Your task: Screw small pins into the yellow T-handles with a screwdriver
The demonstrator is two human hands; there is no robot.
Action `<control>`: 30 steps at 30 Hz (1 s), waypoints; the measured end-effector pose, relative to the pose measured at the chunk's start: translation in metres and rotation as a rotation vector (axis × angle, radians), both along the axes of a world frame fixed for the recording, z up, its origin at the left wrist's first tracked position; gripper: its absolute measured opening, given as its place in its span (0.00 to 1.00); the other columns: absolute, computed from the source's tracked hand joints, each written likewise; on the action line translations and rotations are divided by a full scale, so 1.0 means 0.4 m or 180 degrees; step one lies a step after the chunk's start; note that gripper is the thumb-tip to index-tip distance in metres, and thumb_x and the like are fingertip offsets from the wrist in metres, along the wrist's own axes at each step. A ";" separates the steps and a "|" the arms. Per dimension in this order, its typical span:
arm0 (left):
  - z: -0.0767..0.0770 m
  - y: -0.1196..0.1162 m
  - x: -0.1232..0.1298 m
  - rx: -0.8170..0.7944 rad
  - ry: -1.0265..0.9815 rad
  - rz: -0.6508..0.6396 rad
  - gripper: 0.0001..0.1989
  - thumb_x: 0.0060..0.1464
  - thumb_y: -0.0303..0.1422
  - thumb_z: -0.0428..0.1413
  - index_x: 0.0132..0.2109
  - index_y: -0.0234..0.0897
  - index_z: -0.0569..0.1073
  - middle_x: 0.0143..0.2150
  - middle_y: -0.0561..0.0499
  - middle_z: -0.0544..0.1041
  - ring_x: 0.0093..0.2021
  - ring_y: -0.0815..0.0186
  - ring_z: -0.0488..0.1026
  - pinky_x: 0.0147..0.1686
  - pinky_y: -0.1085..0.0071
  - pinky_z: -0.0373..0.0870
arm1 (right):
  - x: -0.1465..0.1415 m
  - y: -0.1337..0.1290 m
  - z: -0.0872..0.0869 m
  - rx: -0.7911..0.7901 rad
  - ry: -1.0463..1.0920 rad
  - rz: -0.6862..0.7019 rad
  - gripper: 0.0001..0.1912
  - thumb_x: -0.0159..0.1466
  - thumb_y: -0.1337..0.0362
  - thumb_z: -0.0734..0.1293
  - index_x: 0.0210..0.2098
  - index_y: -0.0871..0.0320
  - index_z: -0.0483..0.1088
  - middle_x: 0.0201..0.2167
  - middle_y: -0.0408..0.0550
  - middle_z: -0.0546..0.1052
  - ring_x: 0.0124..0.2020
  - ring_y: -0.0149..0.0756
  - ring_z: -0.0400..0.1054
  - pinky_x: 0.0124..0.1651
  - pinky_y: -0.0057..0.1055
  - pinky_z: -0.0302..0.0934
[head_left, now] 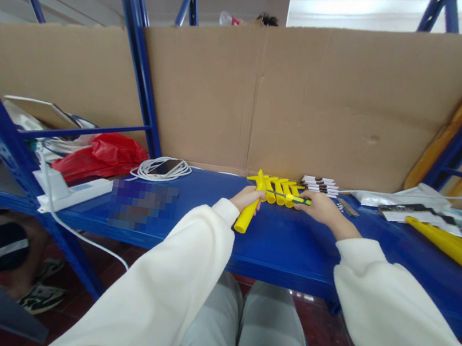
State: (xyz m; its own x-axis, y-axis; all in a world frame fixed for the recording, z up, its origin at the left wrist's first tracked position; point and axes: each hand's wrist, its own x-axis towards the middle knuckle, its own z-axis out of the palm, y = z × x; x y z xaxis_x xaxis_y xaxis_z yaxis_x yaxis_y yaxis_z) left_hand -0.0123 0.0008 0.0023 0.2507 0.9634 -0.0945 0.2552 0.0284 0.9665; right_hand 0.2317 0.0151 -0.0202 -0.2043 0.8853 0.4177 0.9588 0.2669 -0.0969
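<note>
Yellow handle (245, 219) in curled left fingers (246, 198), screwdriver (291, 197) in right fingers (310, 197)

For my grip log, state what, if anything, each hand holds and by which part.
Left hand: a yellow piece, held near its middle. Right hand: a screwdriver, held by its handle's rear end.

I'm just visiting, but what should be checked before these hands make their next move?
1. Left hand has hold of a yellow T-shaped piece: ok.
2. Right hand holds the screwdriver by its handle: ok.
3. Screwdriver shaft points toward the held piece: ok.
4. Tip seated in a screw: cannot tell, too small to see.
5. Other yellow pieces lined up on the blue table, beyond the hands: ok.
6. Coiled white cable clear of both hands: ok.
</note>
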 end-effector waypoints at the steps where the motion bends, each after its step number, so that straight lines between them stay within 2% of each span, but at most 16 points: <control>1: -0.001 0.000 0.001 0.0032 0.0032 -0.0012 0.08 0.54 0.21 0.49 0.31 0.38 0.65 0.13 0.60 0.62 0.12 0.71 0.59 0.16 0.77 0.58 | -0.002 -0.003 0.002 0.0013 0.0006 -0.0027 0.14 0.60 0.59 0.70 0.44 0.57 0.77 0.43 0.55 0.82 0.43 0.47 0.76 0.43 0.34 0.66; 8: -0.005 -0.004 0.013 0.0137 0.0128 -0.0005 0.07 0.52 0.22 0.50 0.38 0.34 0.69 0.13 0.60 0.62 0.12 0.70 0.60 0.17 0.76 0.59 | -0.016 -0.022 0.015 0.0229 -0.0017 -0.0185 0.11 0.58 0.61 0.70 0.41 0.55 0.73 0.39 0.52 0.81 0.38 0.44 0.75 0.37 0.32 0.63; 14: -0.008 -0.007 0.035 0.0223 0.0130 -0.0028 0.10 0.51 0.22 0.51 0.42 0.33 0.70 0.14 0.60 0.63 0.13 0.69 0.61 0.17 0.75 0.61 | -0.035 -0.047 0.030 0.0027 -0.0163 -0.0469 0.13 0.58 0.67 0.67 0.44 0.56 0.70 0.39 0.55 0.81 0.37 0.45 0.75 0.35 0.32 0.61; 20: -0.007 -0.007 0.062 0.0436 0.0069 0.0143 0.09 0.53 0.22 0.52 0.41 0.34 0.71 0.15 0.59 0.63 0.16 0.69 0.63 0.20 0.74 0.64 | -0.011 -0.022 0.013 0.0150 -0.0074 -0.0423 0.17 0.57 0.69 0.66 0.47 0.58 0.70 0.40 0.55 0.81 0.39 0.45 0.75 0.38 0.31 0.63; 25: -0.016 0.005 0.047 0.0601 0.0232 0.0136 0.08 0.53 0.21 0.51 0.39 0.34 0.71 0.16 0.59 0.63 0.17 0.67 0.65 0.22 0.73 0.65 | -0.005 -0.009 0.007 0.0265 -0.0163 -0.0101 0.10 0.56 0.69 0.65 0.38 0.59 0.74 0.41 0.57 0.80 0.42 0.45 0.75 0.45 0.32 0.65; 30: -0.028 0.021 0.030 0.0845 0.0247 0.0183 0.07 0.52 0.20 0.52 0.35 0.34 0.71 0.16 0.60 0.64 0.16 0.69 0.64 0.22 0.74 0.62 | -0.018 -0.022 0.008 0.0051 -0.0327 -0.0198 0.08 0.58 0.65 0.66 0.37 0.57 0.74 0.39 0.55 0.81 0.39 0.45 0.76 0.39 0.31 0.64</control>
State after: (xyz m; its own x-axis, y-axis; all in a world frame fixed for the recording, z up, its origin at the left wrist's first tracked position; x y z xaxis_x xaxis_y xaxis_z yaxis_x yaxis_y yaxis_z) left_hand -0.0001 0.0091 -0.0087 0.1968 0.9695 0.1462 0.3340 -0.2066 0.9196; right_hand 0.2246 0.0064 -0.0171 -0.1915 0.8910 0.4117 0.9783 0.2072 0.0066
